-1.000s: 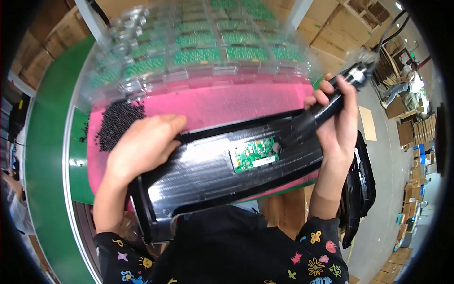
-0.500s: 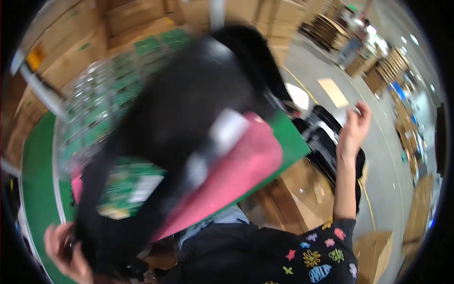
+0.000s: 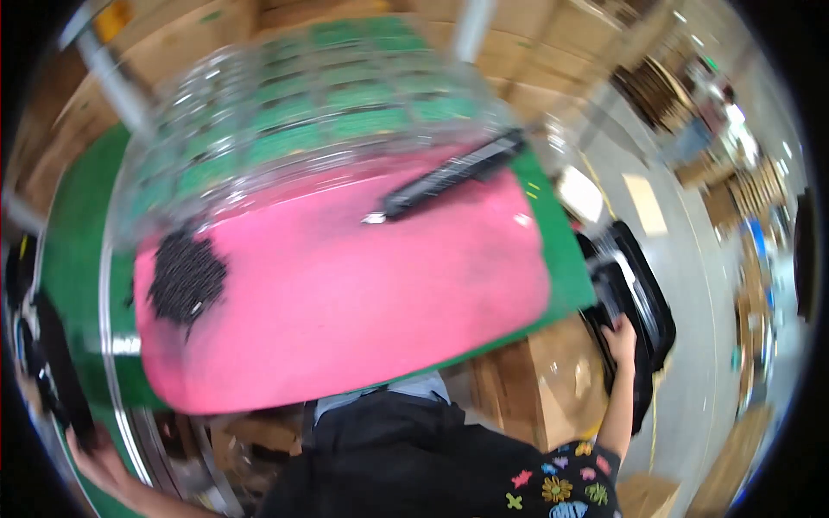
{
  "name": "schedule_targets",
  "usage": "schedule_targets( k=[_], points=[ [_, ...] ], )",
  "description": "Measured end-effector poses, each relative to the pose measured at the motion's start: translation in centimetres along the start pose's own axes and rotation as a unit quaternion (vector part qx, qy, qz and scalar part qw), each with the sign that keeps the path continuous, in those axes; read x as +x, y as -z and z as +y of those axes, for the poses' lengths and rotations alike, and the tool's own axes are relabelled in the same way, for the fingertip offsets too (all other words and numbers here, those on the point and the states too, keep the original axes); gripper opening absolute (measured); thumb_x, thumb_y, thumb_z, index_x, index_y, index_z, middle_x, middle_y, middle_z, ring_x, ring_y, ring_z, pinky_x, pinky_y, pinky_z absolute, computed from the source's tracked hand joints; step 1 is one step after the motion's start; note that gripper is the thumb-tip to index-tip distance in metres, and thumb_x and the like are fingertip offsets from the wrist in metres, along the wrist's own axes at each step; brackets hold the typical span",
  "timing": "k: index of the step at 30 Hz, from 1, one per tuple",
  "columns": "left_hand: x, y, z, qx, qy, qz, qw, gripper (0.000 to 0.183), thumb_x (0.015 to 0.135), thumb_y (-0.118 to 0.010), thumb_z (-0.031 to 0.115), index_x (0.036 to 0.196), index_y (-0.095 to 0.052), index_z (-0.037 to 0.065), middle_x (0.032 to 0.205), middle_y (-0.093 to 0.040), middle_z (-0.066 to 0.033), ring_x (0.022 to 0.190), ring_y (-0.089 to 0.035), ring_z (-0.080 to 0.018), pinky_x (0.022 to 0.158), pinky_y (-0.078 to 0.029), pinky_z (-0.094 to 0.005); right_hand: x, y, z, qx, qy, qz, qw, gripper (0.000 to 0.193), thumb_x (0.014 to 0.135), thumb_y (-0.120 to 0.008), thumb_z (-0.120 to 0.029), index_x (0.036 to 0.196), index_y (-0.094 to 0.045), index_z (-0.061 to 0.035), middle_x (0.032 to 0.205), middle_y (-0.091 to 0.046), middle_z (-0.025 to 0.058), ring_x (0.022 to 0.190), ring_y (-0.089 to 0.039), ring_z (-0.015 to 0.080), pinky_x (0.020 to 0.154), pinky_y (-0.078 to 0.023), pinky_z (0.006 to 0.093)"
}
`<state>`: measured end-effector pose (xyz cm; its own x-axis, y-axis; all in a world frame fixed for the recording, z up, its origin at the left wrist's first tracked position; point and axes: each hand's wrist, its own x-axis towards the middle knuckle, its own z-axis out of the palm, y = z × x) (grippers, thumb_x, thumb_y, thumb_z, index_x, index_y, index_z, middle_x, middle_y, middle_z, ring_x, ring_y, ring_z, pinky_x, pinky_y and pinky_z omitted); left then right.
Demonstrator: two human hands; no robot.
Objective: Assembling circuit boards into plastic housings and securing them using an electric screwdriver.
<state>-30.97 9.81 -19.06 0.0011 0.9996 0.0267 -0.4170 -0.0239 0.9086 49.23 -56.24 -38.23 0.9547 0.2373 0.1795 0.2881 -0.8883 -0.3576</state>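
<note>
My left hand (image 3: pixel 99 457), low at the far left, is closed on the end of a black plastic housing (image 3: pixel 56 367), which stands edge-on beyond the green table. At the right, my right hand (image 3: pixel 620 338) is closed on the edge of one of several black plastic housings (image 3: pixel 639 285) beside the table. A pink mat (image 3: pixel 345 302) lies before me. On it are a black electric screwdriver (image 3: pixel 453 180), its tip pointing left, and a pile of small black screws (image 3: pixel 186 274).
Clear plastic trays (image 3: pixel 319 104) with green circuit boards cover the back of the green table (image 3: pixel 78 224). Cardboard boxes (image 3: pixel 553 380) stand below its right side, more behind it. Further right are a grey floor (image 3: pixel 704 319) and a person (image 3: pixel 695 138) in the distance.
The black housing has swung from over the mat to the far left in my left hand, uncovering the screwdriver and screws. My right hand has dropped from the air onto the housings at right.
</note>
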Motion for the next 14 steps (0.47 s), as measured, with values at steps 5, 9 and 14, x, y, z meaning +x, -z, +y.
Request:
schedule_targets(
  k=[5,9,14],
  points=[
    [1.3,-0.4,-3.4,-0.079,-0.009,0.066,0.995,0.029,0.097,-0.053,0.021,0.117,-0.058,0.0,0.114,-0.065,-0.0115,0.103,-0.061,-0.0243,0.082,-0.049,-0.0324,-1.2,0.7,-1.7,-0.093,0.084,0.05,0.991,0.024,0.091,-0.059,-0.016,0.103,-0.053,0.0037,0.095,-0.057,0.0214,0.09,-0.057,0.0383,0.079,-0.045,0.0439],
    [4.8,2.9,-4.2,-0.11,-0.031,0.234,0.965,0.044,0.095,-0.058,0.027,0.129,-0.048,0.001,0.127,-0.055,-0.0133,0.117,-0.053,-0.0248,0.092,-0.045,-0.0349,-0.4,0.9,-1.0,-0.18,0.116,0.165,0.963,0.031,0.095,-0.054,-0.015,0.12,-0.052,0.0032,0.12,-0.055,0.0243,0.112,-0.053,0.0412,0.093,-0.044,0.0431],
    [3.6,-2.8,-6.6,0.142,-0.212,0.22,0.941,0.091,0.084,-0.07,0.033,0.148,-0.015,0.0,0.152,-0.022,-0.0114,0.14,-0.026,-0.0291,0.118,-0.01,-0.0414,1.2,6.6,-8.5,-0.088,0.17,0.202,0.96,0.035,0.094,-0.056,-0.011,0.126,-0.051,0.0042,0.121,-0.056,0.028,0.111,-0.055,0.0425,0.093,-0.044,0.0439]
  ],
)
